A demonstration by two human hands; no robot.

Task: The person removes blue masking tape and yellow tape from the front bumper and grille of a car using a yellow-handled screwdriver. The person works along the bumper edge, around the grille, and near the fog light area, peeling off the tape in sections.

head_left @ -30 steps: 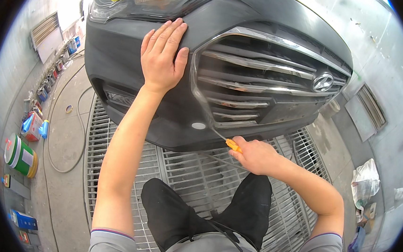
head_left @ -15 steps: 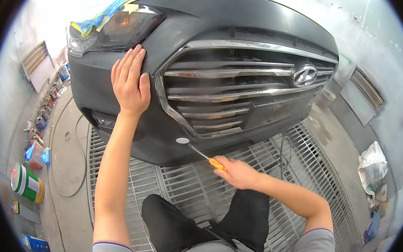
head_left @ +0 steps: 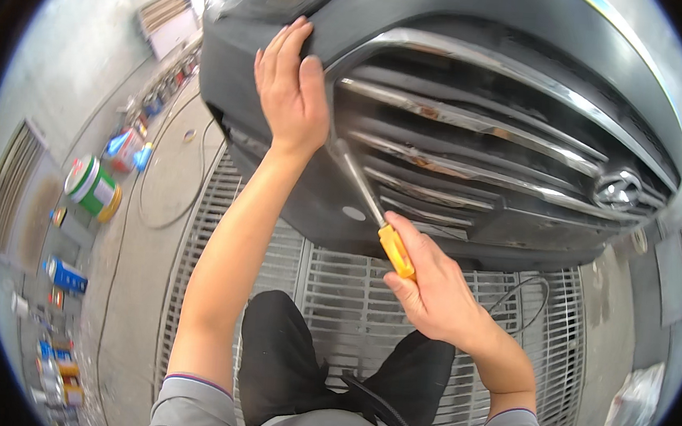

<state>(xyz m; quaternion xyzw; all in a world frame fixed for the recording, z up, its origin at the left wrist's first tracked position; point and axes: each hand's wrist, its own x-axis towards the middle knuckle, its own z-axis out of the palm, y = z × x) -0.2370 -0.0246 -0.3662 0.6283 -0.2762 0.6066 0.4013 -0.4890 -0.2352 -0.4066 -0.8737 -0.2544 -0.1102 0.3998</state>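
Head view: the bumper (head_left: 236, 65) surrounds the grille (head_left: 473, 169). Left of the grille, the left hand (head_left: 293, 89) presses flat, arm outstretched, fingers extended, gripping nothing. Below the grille, the right hand (head_left: 439, 289), elbow bent, curls around the tool (head_left: 394, 248), which slants toward the grille's left edge.

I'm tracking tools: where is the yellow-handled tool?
In the head view, the yellow-handled tool is near the centre in the right hand, its shaft slanting up-left by the left edge of the grille.
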